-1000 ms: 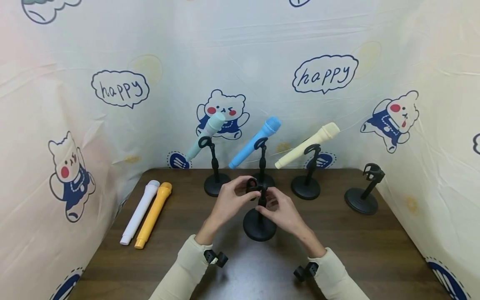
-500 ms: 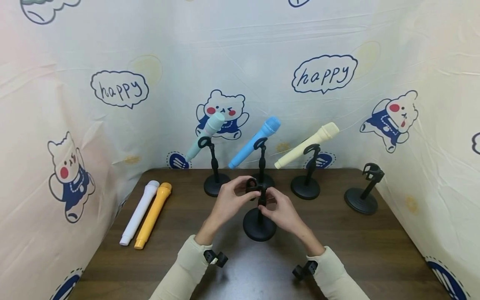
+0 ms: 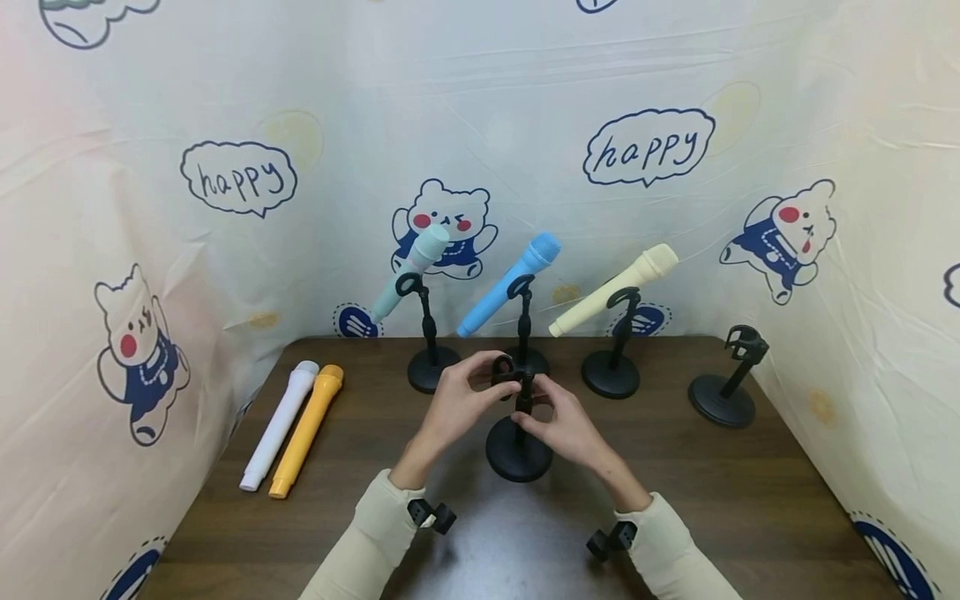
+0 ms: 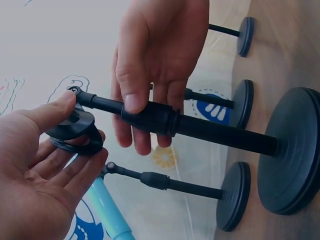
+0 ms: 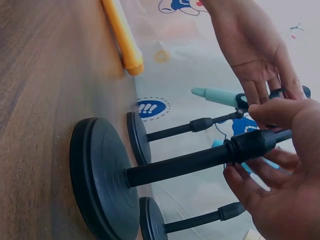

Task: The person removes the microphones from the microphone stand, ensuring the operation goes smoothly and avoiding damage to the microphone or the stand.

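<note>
A black desktop microphone stand (image 3: 519, 454) stands upright on its round base in the middle of the table. My left hand (image 3: 467, 398) pinches the ring-shaped clip (image 4: 75, 127) at its top, thumb on one side and fingers on the other. Lower down, my right hand (image 3: 562, 421) holds the thick collar (image 4: 150, 117) on the stand's pole, with its thumb (image 4: 134, 100) pressed against it. The clip has no microphone in it. In the right wrist view the right fingers lie partly behind the collar.
Behind stand three black stands holding a mint microphone (image 3: 411, 273), a blue microphone (image 3: 510, 283) and a cream microphone (image 3: 615, 290). Another stand (image 3: 723, 402), its clip bare, is at right. A white microphone (image 3: 279, 427) and an orange microphone (image 3: 306, 433) lie at left.
My right thumb shifts slightly on the collar and back. The left hand keeps its pinch on the clip, and the stand stays in place.
</note>
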Motion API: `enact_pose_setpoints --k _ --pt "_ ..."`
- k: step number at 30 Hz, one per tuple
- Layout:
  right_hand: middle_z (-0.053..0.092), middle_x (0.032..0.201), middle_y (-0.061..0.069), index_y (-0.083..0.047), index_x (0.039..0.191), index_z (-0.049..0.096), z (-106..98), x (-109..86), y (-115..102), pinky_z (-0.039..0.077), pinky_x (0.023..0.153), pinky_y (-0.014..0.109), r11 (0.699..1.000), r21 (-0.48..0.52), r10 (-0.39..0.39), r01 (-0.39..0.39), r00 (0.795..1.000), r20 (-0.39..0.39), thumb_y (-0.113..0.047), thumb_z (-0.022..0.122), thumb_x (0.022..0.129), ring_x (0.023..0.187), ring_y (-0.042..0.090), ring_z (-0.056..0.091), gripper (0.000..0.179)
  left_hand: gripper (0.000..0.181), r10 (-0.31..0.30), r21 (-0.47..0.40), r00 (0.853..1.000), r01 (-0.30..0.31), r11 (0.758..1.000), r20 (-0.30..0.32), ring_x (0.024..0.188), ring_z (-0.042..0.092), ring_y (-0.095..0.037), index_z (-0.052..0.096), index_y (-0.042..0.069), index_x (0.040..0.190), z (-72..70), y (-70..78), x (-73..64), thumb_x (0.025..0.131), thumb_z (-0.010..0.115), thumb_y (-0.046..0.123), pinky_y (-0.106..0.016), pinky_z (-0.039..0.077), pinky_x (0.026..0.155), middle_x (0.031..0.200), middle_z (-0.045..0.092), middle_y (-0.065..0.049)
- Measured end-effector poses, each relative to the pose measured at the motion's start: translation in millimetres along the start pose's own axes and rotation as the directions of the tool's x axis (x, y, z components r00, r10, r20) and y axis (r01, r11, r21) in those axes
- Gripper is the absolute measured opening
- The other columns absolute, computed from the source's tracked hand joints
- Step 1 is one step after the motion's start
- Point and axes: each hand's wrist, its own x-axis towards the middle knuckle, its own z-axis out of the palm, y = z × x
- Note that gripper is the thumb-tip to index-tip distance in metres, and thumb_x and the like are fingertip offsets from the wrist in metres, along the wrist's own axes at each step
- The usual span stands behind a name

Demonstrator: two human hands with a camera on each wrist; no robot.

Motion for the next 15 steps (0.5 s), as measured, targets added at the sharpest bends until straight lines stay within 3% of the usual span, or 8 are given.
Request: enact_pose_setpoints --k 7,15 --pt "0.070 0.116 0.006 -0.012 0.129 0.061 5.6 2.5 -1.2 0.060 0.099 0.052 0.995 -0.063 0.067 -0.073 0.994 -0.090 -0.024 0.091 0.087 0.107 0.023 0.070 0.053 0.043 0.007 -0.002 1.000 -0.007 1.000 0.004 0.115 0.076 -0.025 0.071 0.008 0.131 -0.7 1.8 0.0 0.091 0.086 0.017 -0.034 0.062 0.099 0.123 0.077 -0.010" --pt "0.066 0.107 0.005 -0.010 0.115 0.063 5.7 2.5 0.5 0.063 0.089 0.040 0.989 -0.143 0.023 -0.039 0.993 -0.116 -0.013 0.088 0.088 0.095 0.019 0.068 0.037 0.042 -0.005 0.001 1.000 0.005 1.000 0.003 0.115 0.076 -0.025 0.072 0.010 0.131 -0.6 1.6 -0.4 0.092 0.086 0.019 -0.037 0.062 0.099 0.122 0.077 -0.010"
